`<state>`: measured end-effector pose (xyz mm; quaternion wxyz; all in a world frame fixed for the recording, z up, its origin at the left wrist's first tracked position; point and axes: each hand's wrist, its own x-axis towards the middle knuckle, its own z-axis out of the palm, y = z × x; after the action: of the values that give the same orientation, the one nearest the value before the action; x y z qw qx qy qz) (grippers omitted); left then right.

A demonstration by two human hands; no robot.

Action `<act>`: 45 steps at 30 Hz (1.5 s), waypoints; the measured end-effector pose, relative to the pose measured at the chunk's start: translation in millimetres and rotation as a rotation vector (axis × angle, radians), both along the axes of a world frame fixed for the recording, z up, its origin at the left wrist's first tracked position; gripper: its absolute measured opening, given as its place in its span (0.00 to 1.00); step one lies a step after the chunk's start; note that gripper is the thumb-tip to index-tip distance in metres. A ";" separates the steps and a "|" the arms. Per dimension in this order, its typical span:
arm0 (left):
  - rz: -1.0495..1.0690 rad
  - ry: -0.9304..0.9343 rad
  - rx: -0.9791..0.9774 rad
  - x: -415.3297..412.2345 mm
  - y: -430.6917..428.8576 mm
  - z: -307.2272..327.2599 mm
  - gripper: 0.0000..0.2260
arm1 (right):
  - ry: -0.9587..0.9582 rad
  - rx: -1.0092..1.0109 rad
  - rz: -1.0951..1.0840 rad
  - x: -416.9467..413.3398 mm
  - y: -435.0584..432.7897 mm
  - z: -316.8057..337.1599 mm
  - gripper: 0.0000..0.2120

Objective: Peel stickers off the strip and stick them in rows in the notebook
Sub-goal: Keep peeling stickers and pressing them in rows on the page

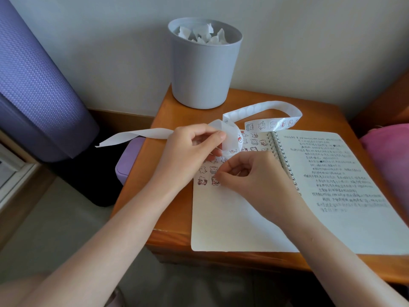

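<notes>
Open notebook point(232, 218) on the table point(177, 209); rows of stickers fill its left page. Left hand point(188, 151) pinches the looping sticker strip point(261, 111) just above the page. Right hand point(247, 173), fingers curled, presses a sticker point(214, 181) down beside the last; aligning its edges with the row, then rubbing flat, seems best.
</notes>
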<state>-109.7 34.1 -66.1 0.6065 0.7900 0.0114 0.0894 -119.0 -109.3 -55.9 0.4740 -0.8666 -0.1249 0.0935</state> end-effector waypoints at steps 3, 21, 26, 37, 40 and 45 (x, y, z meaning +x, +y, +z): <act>-0.002 0.002 -0.010 0.1 0.1 -0.2 0.07 | -0.016 -0.020 -0.008 -0.6 1.5 -1.2 0.03; 0.006 -0.015 0.019 -0.1 -0.3 -0.7 0.07 | -0.018 -0.069 -0.031 6.5 -3.1 -3.8 0.11; 0.011 -0.013 0.013 -0.6 -0.6 -0.9 0.07 | -0.053 -0.065 -0.049 5.1 -0.1 -6.6 0.08; 0.014 -0.055 0.005 -2.2 -0.6 1.8 0.07 | -0.117 0.020 -0.054 8.6 -3.8 -6.8 0.05; 0.026 -0.091 0.018 -3.8 -1.6 4.9 0.06 | -0.181 0.115 -0.106 9.3 -3.8 -5.1 0.05; 0.054 -0.139 0.025 -4.3 -1.8 6.1 0.06 | -0.246 0.169 -0.177 10.2 -2.2 -3.3 0.05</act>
<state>-114.0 32.3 -60.0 0.5931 0.7889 -0.0107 0.1605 -108.9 -111.5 -59.2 0.5328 -0.8361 -0.1125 -0.0665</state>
